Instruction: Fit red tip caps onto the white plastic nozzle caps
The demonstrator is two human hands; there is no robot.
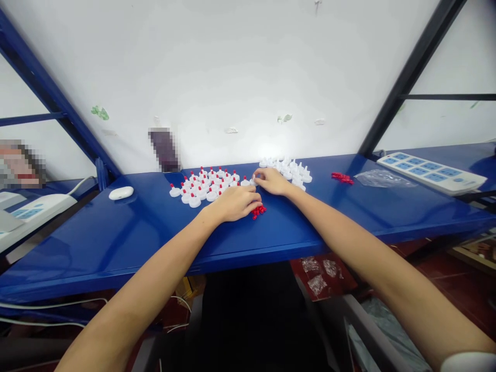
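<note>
White nozzle cap [252, 180]: seemingly pinched between the right hand's [271, 181] thumb and finger; its long axis cannot be made out.
Left hand [239, 201]: bent over the counter [155, 227], fingers curled; whether anything is gripped cannot be told.
Near red tips [258, 211]: heaped just beside the left hand's fingertips, on the wearer's side of the right hand; the left hand is nearer.
Plain white nozzle caps [289, 168]: gathered behind and to the right of the right hand, nozzles mostly pointed up; ten or more are seen, partly hidden.
Red-tipped nozzle caps [201, 188]: stood upright beyond and left of the left hand; about two dozen are counted, the exact number being blurred by overlap.
Red tip heaps: two are counted, the far heap [342, 178] being set well to the right; single tips cannot be counted.
Clear plastic bag [383, 179]: one, laid beside the far heap.
White rounded case [121, 193]: one, placed at the left.
</note>
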